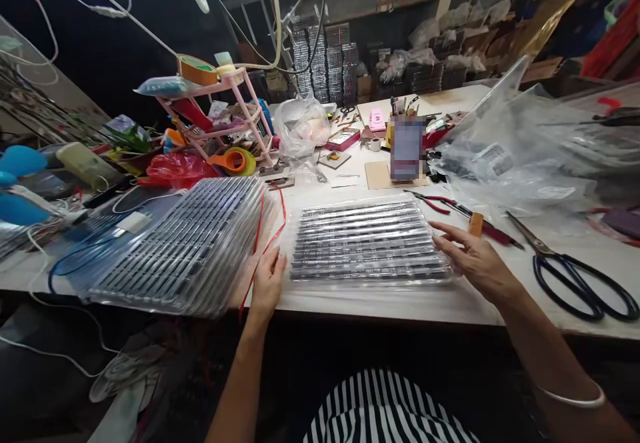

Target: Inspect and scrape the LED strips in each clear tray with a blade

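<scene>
A clear plastic pack of dark, ribbed strips (367, 239) lies flat on the table in front of me. My right hand (475, 259) is at its right edge, fingers stretched out and apart, fingertips against the plastic. To the left of the pack, my left hand (269, 281) rests at the table edge with its fingers loosely bent and apart, holding nothing that I can see. A thin red ribbon (280, 219) runs beside that hand. Left of it stands a tall, leaning stack of similar packs (185, 243).
Large black-handled scissors (570, 269) and red-handled pliers (435, 203) lie to the right. Behind are loose clear plastic bags (525, 169), a pixelated upright object (406, 148) and a pink rack (245, 106) with tape rolls. White cables trail at the left.
</scene>
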`<action>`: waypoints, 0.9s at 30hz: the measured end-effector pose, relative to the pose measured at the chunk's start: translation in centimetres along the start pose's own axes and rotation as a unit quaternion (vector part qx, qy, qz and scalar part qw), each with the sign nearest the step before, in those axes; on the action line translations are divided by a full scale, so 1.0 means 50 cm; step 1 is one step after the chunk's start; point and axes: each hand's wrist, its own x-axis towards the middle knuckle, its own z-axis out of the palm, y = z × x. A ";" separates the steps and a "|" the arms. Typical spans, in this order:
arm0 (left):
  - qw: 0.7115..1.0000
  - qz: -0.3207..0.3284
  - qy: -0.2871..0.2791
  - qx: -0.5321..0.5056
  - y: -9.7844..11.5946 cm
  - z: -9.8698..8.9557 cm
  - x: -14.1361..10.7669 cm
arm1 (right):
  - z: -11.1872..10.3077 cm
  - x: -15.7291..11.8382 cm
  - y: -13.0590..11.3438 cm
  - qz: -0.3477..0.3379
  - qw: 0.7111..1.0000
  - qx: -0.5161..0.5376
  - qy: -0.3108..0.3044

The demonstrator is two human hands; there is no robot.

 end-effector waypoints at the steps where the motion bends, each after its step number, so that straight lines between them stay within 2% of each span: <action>1: 1.000 0.006 -0.004 0.012 -0.004 0.007 0.003 | -0.001 -0.004 0.009 0.014 1.000 -0.005 -0.007; 3: 1.000 0.014 -0.016 0.021 -0.006 0.017 0.011 | -0.007 -0.010 0.028 0.050 0.998 -0.018 -0.024; 6: 0.997 0.032 -0.055 0.033 0.001 0.024 0.031 | -0.016 -0.004 0.052 0.072 0.993 -0.096 -0.009; 10: 0.989 0.043 -0.129 0.055 0.005 0.030 0.068 | -0.015 0.031 0.058 0.022 0.979 -0.200 -0.013; 14: 0.973 0.087 -0.161 0.139 -0.008 0.040 0.088 | 0.010 0.067 0.027 -0.010 0.926 -0.368 -0.086; 16: 0.952 0.118 -0.151 0.240 -0.008 0.046 0.087 | 0.032 0.078 0.003 -0.006 0.902 -0.419 -0.100; 20: 0.879 0.134 -0.150 0.432 0.019 0.056 0.085 | 0.073 0.088 -0.037 0.001 0.882 -0.459 -0.104; 24: 0.837 0.152 -0.164 0.499 0.046 0.056 0.113 | 0.091 0.065 -0.053 0.016 0.876 -0.469 -0.109; 27: 0.830 0.173 -0.169 0.503 0.041 0.044 0.142 | 0.099 0.000 -0.057 0.029 0.882 -0.459 -0.101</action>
